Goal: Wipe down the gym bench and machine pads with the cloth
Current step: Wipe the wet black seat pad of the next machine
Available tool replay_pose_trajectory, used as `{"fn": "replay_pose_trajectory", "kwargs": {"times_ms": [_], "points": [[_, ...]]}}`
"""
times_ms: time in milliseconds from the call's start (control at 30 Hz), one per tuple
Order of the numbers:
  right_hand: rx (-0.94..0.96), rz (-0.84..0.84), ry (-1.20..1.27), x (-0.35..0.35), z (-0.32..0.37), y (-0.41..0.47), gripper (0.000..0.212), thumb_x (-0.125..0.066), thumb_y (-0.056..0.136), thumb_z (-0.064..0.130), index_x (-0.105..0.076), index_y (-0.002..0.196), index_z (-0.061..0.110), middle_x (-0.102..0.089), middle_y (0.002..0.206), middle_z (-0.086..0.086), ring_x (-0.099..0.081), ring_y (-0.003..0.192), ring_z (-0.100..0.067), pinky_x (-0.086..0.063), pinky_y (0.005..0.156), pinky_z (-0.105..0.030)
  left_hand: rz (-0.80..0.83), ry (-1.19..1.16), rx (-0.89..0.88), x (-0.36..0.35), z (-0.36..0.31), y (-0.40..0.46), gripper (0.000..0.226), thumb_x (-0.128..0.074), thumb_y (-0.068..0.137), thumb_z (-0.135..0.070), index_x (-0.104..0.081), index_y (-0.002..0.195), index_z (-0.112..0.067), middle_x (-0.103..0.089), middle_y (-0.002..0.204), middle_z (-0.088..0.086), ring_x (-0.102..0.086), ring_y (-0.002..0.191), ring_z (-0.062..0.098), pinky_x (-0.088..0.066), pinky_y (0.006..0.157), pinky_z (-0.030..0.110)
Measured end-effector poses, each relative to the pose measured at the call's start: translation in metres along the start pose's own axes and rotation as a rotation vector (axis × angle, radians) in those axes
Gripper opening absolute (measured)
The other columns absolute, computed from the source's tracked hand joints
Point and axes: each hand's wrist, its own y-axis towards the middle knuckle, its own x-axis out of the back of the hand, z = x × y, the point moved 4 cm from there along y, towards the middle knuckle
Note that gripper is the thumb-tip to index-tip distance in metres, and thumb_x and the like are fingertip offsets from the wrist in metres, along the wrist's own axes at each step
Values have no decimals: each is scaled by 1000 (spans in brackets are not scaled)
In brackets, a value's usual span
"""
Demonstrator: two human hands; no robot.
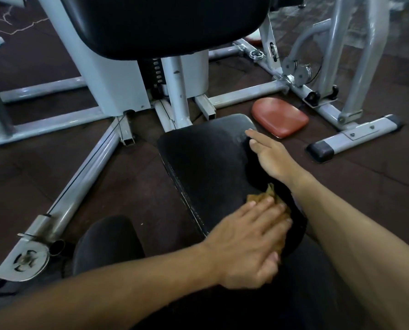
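**Cloth pressed flat on the black seat pad**

The left hand (248,241) lies palm down on a brown cloth (273,201), its fingers (270,211) straight and slightly spread, pressing the cloth against the near right part of the black seat pad (205,158). Only crumpled edges of the cloth show past the fingertips and beside the thumb.

The right hand (267,156) rests further up along the pad's right edge, fingers straight and close together, holding nothing. Both forearms reach in from the bottom of the view.

Beyond the seat pad stands a white machine frame (117,82) carrying a large black back pad (165,22). A red-brown cushion (279,116) lies on the dark floor (127,167) just right of the seat pad's far corner. A dark-clad knee (105,241) shows left of the seat.
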Motion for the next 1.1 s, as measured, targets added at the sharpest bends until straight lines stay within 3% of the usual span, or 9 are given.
{"fn": "replay_pose_trajectory", "kwargs": {"times_ms": [67,200,333,467,533,667,867,967,1100], "points": [[-61,7,111,7,-2,-3,31,-52,96,21,-64,125,22,-57,137,4,-45,126,-2,-25,113,-20,26,-17,21,3,-1,3,65,-36,96,-44,-19,154,-19,-12,162,8,-1,149,22,-1,120,40],[-98,29,131,17,-8,-20,38,-50,82,50,-69,111,37,-63,128,10,-52,125,-6,-32,114,-38,23,-167,-3,11,28,-3,59,-16,101,-50,-2,155,-30,3,163,-7,10,148,8,6,119,43],[19,-104,-148,28,16,-91,42,-44,97,37,-56,134,21,-55,138,4,-46,130,-10,-32,114,-36,-170,-255,275,27,95,-4,62,-18,98,-49,-10,155,-25,-6,163,-4,1,149,10,-1,120,38],[122,9,-627,-27,37,-172,62,-27,93,57,-39,146,27,-28,158,3,-14,149,-18,-13,119,-50,-53,-45,537,25,175,19,63,-27,101,-45,-13,155,-16,-7,163,5,-5,149,23,-10,119,47],[153,4,-779,-55,34,-193,64,-30,93,59,-41,145,25,-27,159,-2,-10,149,-26,-12,116,-58,19,38,563,19,196,26,64,-24,100,-49,-12,155,-17,-6,163,6,-5,149,25,-10,117,48],[223,-112,-854,-67,20,-195,54,-41,96,50,-54,137,17,-45,149,-5,-29,144,-33,-22,112,-62,-7,48,561,13,203,25,65,-19,99,-54,-10,155,-22,-3,163,2,-1,149,21,-6,118,47],[249,-68,-897,-38,-1,-193,52,-38,96,45,-50,141,21,-27,158,-11,-12,145,-47,-22,106,-73,-35,46,566,13,204,21,65,-14,98,-56,-10,155,-24,-3,163,2,0,149,23,-5,118,47],[243,-3,-787,-8,-12,-175,53,-32,99,43,-44,144,17,-16,161,-13,-3,147,-44,-23,109,-69,-39,52,575,12,203,22,67,-13,96,-58,-11,155,-25,-3,163,3,0,149,24,-5,119,49],[297,76,-689,18,-20,-123,62,-33,101,38,-17,154,11,-5,163,-9,3,150,-24,-13,119,-52,-39,55,578,12,202,24,66,-13,97,-56,-9,155,-24,-3,163,2,0,149,23,-5,120,48]]}}
